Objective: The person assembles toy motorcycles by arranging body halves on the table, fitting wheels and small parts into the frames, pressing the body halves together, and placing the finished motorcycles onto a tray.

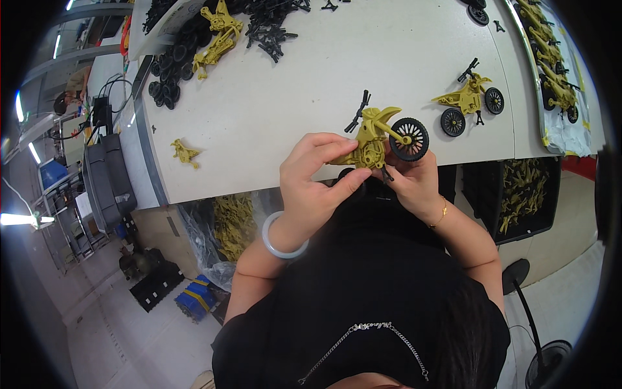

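Note:
A yellow toy motorcycle (pixel 371 139) is held between both my hands above the table's near edge. My left hand (pixel 316 170) pinches its rear end between thumb and fingers. Below and behind its front part, my right hand (pixel 414 180) grips it from the right, its fingers partly hidden. A black spoked wheel (pixel 409 139) sits on the front fork, and black handlebars (pixel 357 111) stick up at the top. Under the body a small black stand (pixel 387 174) pokes out by my right fingers. The toy's rear is mostly covered by my left hand.
A toy motorcycle with two wheels (pixel 468 97) stands right on the white table (pixel 259 123). A small yellow part (pixel 184 153) lies left. Black wheels (pixel 170 72), black small parts (pixel 271 37) and yellow bodies (pixel 217 42) are heaped at back left. A tray (pixel 564 123) holds more motorcycles; a black bin (pixel 526 194) holds yellow parts.

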Tool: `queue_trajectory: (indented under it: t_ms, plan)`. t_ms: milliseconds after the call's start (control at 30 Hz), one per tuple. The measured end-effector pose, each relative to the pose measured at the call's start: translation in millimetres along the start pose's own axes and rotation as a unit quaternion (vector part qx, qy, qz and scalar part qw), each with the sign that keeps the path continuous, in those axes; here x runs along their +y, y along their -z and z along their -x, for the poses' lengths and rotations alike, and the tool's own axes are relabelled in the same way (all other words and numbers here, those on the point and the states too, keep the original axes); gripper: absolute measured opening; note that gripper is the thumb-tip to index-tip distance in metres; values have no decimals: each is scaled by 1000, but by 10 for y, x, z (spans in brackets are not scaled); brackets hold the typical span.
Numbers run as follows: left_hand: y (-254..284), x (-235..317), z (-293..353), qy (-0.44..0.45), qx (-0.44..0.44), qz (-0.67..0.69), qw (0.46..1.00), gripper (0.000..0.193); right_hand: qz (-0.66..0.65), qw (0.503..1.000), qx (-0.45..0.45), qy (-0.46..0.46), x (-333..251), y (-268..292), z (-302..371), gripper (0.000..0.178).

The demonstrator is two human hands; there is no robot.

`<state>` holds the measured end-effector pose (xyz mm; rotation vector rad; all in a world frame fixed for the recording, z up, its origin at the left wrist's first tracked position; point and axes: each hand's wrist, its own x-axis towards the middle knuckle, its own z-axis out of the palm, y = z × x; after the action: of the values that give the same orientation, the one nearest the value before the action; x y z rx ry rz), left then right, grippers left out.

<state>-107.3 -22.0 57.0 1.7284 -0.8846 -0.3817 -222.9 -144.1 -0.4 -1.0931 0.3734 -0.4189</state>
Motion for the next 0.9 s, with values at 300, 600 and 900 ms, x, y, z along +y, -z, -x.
queue_trajectory:
  t_ms: [300, 600, 900]
  plan:
    - [51, 9, -24, -1, -42, -15, 999, 28, 98, 994, 7, 52, 30, 54, -24, 24]
    - [75, 19, 7, 113, -68, 82, 988, 21, 217, 972, -33, 82, -156, 114, -71, 25]
    - [176, -165, -151, 285, -176, 383, 861, 49, 219, 966, -108, 88, -266, 136, -135, 25]
